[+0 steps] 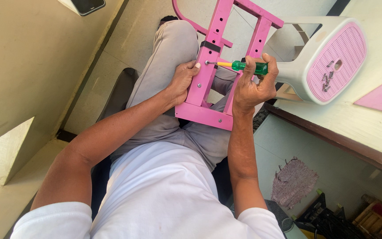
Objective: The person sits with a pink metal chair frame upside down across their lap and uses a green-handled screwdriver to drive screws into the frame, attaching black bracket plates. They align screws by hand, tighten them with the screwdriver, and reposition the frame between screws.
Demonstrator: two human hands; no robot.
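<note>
pink frame [219,66] top cut off by upper edge, screwdriver [244,67] handle partly hidden in right hand [254,86]

One pink metal frame [217,66], one green-handled screwdriver [244,66] and one pink-topped plastic stool [319,62]. A small cluster of loose screws [327,79] lies on the stool's seat, too small to count exactly. Two hands [184,79] work, left and right [255,84].

left hand [183,81] bracing pink frame [208,75], right hand [254,84] — green screwdriver [244,67]
</note>
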